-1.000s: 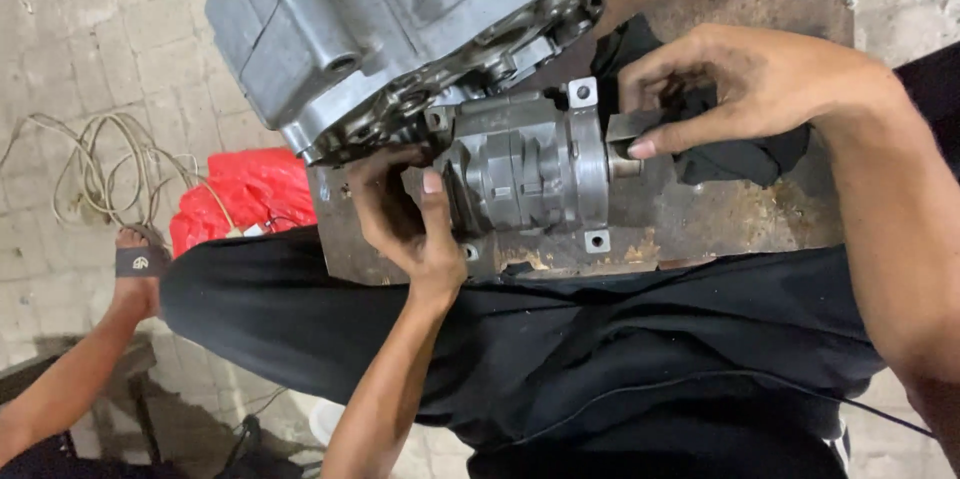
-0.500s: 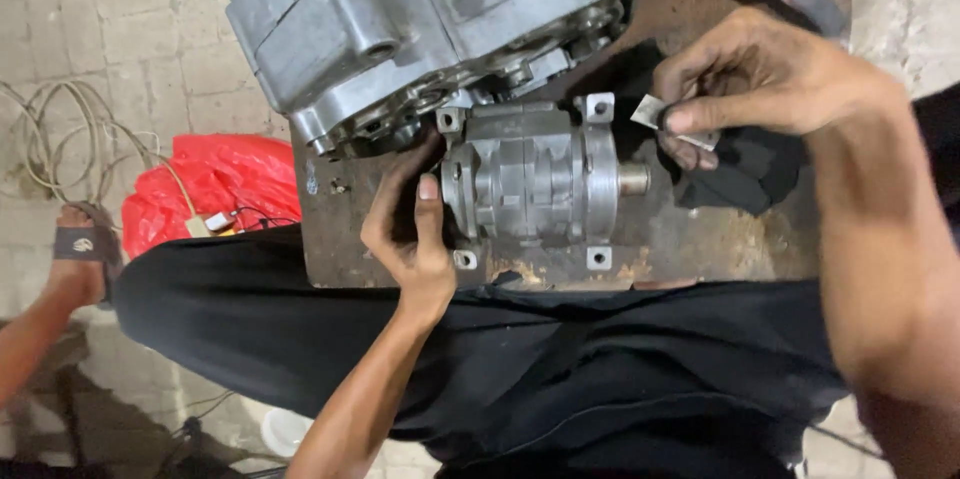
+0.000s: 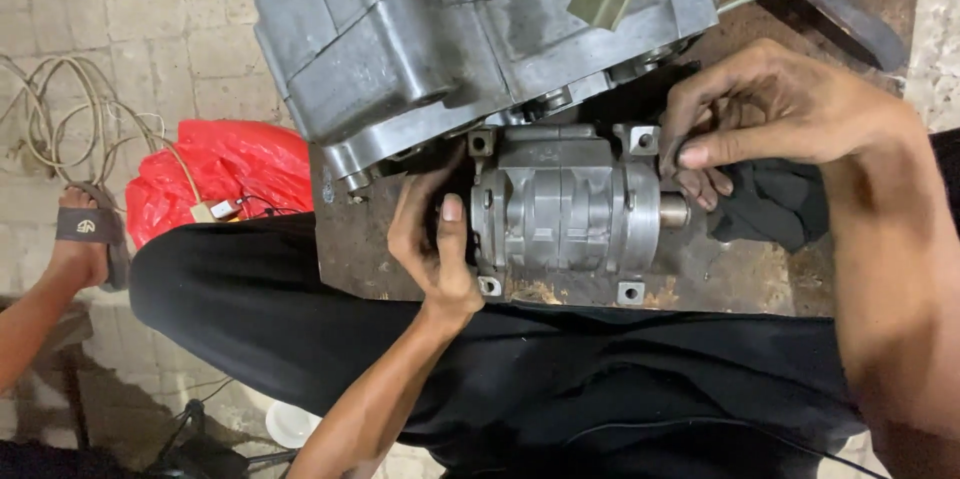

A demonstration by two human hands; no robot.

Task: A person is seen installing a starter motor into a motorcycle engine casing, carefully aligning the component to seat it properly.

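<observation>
— Steadying the ribbed metal housing [image 3: 565,201] on the rusty plate [image 3: 370,259], is the left hand [image 3: 432,239] cupping its end?
— Yes. The right hand [image 3: 770,114] is now pinching at the shaft stub [image 3: 674,209], having let go of the small piece held a moment ago; the dark rag [image 3: 775,204] is lying beside it.

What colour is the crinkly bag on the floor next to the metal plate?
The plastic bag is bright red, seen in the head view, the only one.

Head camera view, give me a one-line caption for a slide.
Left hand steadies a grey metal housing on a rusty plate while the right hand reaches its shaft end.
</observation>
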